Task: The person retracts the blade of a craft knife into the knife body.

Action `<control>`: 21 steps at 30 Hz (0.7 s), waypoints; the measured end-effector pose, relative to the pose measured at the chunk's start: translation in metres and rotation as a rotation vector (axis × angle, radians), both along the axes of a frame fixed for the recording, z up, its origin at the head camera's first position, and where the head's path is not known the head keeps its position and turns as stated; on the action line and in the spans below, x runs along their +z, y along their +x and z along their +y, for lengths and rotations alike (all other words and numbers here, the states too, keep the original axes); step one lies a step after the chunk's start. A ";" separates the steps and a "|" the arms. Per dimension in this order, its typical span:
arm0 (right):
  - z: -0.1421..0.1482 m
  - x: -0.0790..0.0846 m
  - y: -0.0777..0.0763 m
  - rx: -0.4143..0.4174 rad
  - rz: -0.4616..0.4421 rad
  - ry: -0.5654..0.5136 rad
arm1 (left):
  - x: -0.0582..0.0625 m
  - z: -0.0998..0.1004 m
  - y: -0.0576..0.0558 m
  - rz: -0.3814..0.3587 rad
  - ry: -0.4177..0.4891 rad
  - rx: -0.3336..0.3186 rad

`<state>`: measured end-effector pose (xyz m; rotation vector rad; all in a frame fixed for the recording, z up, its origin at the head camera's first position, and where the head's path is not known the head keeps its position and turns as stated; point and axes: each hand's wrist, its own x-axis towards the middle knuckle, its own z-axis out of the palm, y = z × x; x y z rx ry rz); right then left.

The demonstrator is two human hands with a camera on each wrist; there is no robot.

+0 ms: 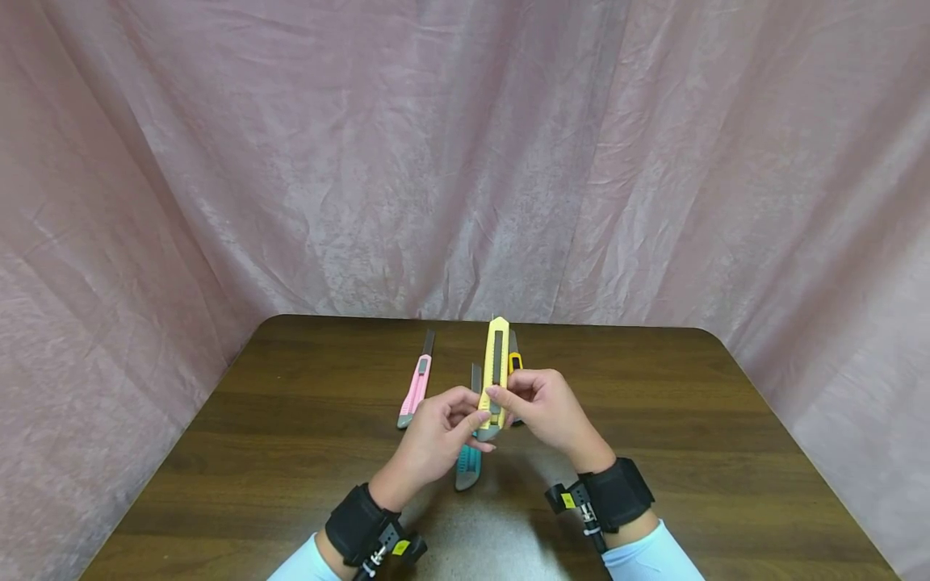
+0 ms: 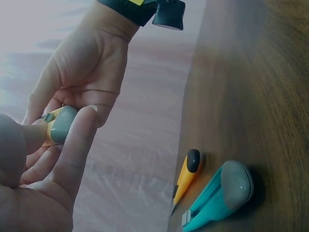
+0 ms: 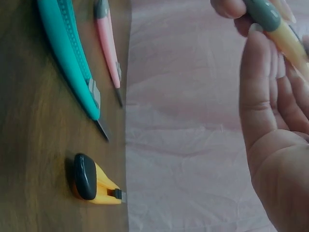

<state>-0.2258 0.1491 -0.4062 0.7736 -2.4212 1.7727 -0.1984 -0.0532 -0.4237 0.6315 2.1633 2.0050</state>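
Observation:
A pale yellow utility knife (image 1: 496,355) is held up over the table, its grey butt end (image 2: 63,125) toward me and its tip pointing away. My left hand (image 1: 432,436) pinches the lower end between thumb and fingers. From the other side my right hand (image 1: 550,410) grips the same handle, thumb on its face. Little or no blade shows at the tip. Beneath the hands lies a teal utility knife (image 1: 468,466), its blade out and its middle partly hidden. A yellow-and-black utility knife (image 3: 99,186) lies behind the right hand, blade out.
To the left of the hands, a pink utility knife (image 1: 416,390) lies on the brown wooden table (image 1: 291,420) with its blade extended away from me. Pink curtains (image 1: 465,161) hang behind the table's far edge and on both sides.

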 end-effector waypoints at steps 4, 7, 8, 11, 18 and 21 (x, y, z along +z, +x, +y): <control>-0.001 0.000 0.000 -0.004 0.004 0.020 | 0.000 0.000 0.000 0.002 -0.020 0.013; -0.001 0.000 0.001 -0.007 0.011 0.018 | 0.001 0.000 0.000 -0.003 -0.023 0.018; -0.002 0.000 0.001 -0.007 0.009 0.014 | 0.002 0.000 0.000 -0.002 -0.021 0.018; -0.001 0.000 0.003 0.000 0.008 0.000 | 0.002 0.000 0.001 0.000 -0.022 0.020; 0.001 0.000 0.003 0.007 0.005 -0.009 | 0.002 0.001 0.000 0.002 -0.018 0.021; 0.001 0.000 0.002 0.008 0.001 0.002 | 0.001 0.001 0.001 -0.002 -0.013 0.015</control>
